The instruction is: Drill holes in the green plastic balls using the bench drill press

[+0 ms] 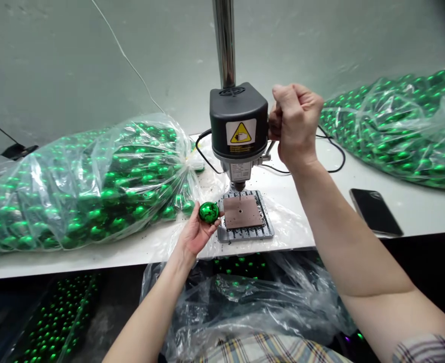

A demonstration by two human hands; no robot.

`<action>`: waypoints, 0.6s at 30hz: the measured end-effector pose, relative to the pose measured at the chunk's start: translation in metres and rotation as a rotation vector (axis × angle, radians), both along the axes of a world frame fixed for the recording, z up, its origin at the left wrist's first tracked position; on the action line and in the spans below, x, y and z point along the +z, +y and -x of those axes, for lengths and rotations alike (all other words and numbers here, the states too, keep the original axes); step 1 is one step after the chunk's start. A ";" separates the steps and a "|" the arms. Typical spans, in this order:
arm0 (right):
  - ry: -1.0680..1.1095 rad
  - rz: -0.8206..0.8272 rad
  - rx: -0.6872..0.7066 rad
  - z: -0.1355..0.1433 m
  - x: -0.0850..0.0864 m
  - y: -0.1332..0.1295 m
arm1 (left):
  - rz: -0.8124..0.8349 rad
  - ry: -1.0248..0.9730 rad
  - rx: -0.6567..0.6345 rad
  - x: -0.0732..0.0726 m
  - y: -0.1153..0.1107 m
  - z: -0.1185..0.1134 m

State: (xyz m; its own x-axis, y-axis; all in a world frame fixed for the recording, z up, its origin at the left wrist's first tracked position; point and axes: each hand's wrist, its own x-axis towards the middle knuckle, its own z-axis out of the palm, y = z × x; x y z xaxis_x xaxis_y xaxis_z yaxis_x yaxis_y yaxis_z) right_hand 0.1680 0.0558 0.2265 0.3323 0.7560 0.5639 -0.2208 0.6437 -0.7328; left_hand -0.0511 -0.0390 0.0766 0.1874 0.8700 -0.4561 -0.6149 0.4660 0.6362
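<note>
A shiny green ball [209, 213] rests in my left hand [197, 233], its fingers curled around it, just left of the drill press base. My right hand [298, 118] is closed in a fist around the lever of the drill press [239, 118], at the right side of its black head; most of the lever is hidden by the fingers. Below the drill bit [240, 196] lies a brown square board [244, 212] with a small dark hole, on the slotted grey base plate [245, 234]. Dark shavings are scattered over the plate.
Clear plastic bags full of green balls lie left [94, 186] and right [407, 126] on the white table [131, 259]. A black phone [376, 212] lies near the right front edge. Below that edge sits an open plastic bag [260, 292] with green balls. Black cables run behind the press.
</note>
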 end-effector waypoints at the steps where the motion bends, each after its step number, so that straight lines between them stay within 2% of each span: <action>1: -0.004 0.002 0.000 0.000 0.000 0.001 | -0.004 0.021 -0.001 -0.001 -0.001 0.000; 5: -0.070 0.020 -0.011 -0.002 -0.002 0.006 | -0.137 0.146 0.050 -0.008 -0.003 -0.007; 10: -0.078 0.046 -0.029 -0.001 0.002 0.006 | -0.362 0.449 0.134 -0.027 0.005 -0.024; 15: -0.021 -0.003 -0.030 0.001 0.005 0.002 | -0.498 0.635 0.077 -0.043 0.020 -0.034; 18: 0.003 -0.053 0.001 0.000 0.003 0.004 | -0.538 0.706 0.095 -0.049 0.028 -0.035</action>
State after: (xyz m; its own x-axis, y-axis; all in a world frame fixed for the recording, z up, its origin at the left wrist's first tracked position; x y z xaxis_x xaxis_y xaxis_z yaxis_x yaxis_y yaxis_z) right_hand 0.1676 0.0600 0.2297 0.3334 0.7256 0.6020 -0.2235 0.6812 -0.6972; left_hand -0.0164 -0.0115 0.0272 -0.0663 0.9971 0.0364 -0.0176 -0.0377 0.9991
